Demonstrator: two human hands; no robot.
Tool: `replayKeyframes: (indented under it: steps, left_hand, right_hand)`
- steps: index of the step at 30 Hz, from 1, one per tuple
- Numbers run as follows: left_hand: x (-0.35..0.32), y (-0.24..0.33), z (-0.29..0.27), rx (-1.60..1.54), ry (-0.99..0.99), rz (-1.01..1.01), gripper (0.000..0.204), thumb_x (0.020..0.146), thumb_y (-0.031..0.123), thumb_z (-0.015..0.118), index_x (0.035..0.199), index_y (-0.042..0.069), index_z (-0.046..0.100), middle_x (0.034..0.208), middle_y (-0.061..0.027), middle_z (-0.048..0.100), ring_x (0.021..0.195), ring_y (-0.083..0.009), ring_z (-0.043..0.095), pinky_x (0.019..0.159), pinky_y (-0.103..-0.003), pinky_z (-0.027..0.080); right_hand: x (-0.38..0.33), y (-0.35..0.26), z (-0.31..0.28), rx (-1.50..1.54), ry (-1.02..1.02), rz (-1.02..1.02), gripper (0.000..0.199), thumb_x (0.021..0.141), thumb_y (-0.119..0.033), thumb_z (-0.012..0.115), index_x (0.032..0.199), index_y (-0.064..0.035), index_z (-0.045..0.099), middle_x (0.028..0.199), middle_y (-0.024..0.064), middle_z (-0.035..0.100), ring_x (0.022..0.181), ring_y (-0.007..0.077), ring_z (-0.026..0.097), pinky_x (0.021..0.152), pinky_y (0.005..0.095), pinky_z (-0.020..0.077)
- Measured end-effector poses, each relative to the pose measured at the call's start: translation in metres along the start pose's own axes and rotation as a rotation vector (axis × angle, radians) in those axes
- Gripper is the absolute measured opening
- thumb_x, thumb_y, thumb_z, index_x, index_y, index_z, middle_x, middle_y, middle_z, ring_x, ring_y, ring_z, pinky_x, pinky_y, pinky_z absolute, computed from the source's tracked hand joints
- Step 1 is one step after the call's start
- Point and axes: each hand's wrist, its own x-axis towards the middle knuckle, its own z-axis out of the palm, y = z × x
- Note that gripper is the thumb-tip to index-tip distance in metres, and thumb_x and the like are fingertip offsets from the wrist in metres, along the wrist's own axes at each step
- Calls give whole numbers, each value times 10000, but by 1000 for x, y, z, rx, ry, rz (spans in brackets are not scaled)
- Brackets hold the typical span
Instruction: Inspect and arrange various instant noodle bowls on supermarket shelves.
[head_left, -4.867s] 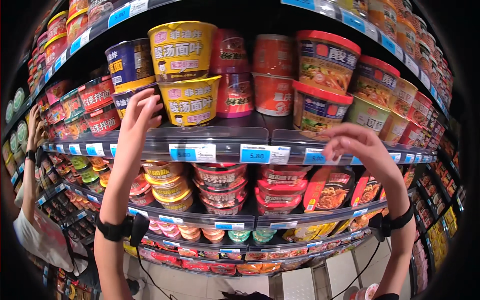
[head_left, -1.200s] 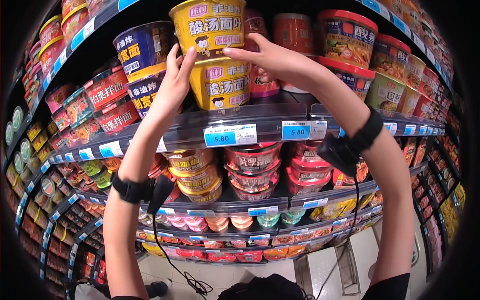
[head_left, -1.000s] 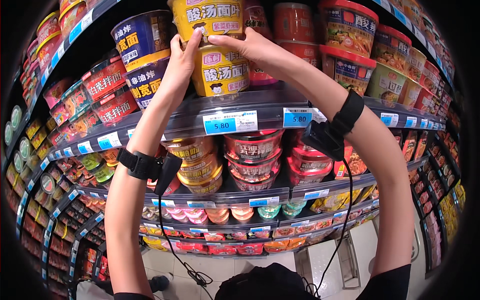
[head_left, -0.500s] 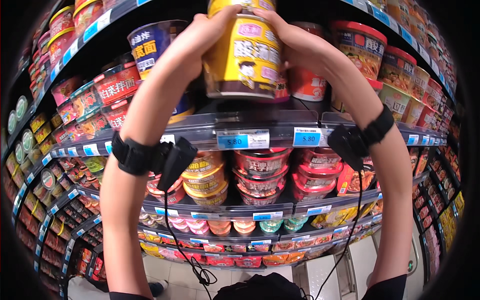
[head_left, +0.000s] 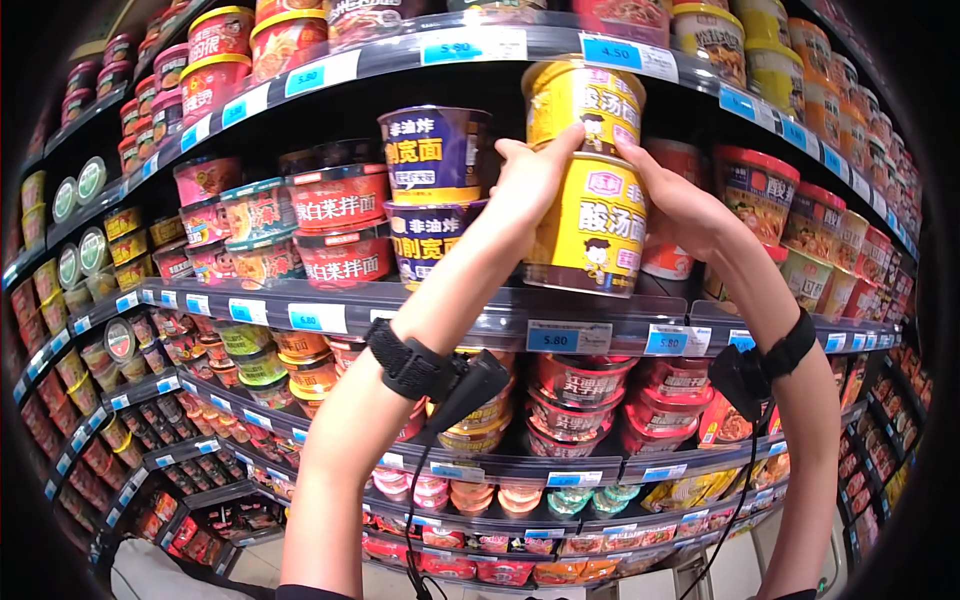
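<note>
Two yellow instant noodle cups stand one on top of the other, the lower cup [head_left: 605, 238] and the upper cup [head_left: 565, 100], at the front of a shelf. My left hand [head_left: 540, 180] clasps the stack from the left, its thumb laid across the place where the cups meet. From the right, my right hand [head_left: 678, 200] grips the stack at about the same height, fingers mostly hidden behind the cups. Left of them sit stacked purple noodle cups [head_left: 432, 155]. A red cup [head_left: 668, 258] is partly hidden behind my right hand.
A clear lip with a price tag [head_left: 568, 337] edges the shelf below the cups. An upper shelf edge [head_left: 480, 45] runs close above. Stacked red bowls [head_left: 340, 195] stand farther left and red-lidded cups [head_left: 755, 200] right. Black straps [head_left: 400, 362] with cabled devices circle both wrists.
The view has swung up and to the left, so more of the upper cup and the shelf above shows. Both hands still hold the stack, which now appears closer to the shelf lip.
</note>
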Motion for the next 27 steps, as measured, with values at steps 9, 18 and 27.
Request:
replayKeyframes:
  steps: [9,18,27]
  left_hand:
    - [16,7,-3,-86,-88,-77,472,817,358,556,1060,-41,492,900,-139,627,806,-207,635,730,-326,499]
    - [-36,1,16,-31,-29,-156,883,739,444,564,1294,-84,126,1284,-212,293,1181,-317,343,910,-440,387]
    - [-114,-29,18,34,-97,42,709,769,452,553,1197,-17,238,1210,-211,343,1084,-418,346,900,-513,308]
  right_hand:
    - [-3,-24,-6,-35,-31,80,660,823,-621,386,1196,-79,430,1063,80,582,950,188,572,849,486,411]
    - [-37,-22,-6,-79,99,133,564,854,-567,379,1137,-94,501,963,33,624,814,117,620,682,295,499]
    - [-117,10,12,-151,295,156,458,904,-433,367,1179,-79,455,1014,55,603,835,113,618,690,232,487]
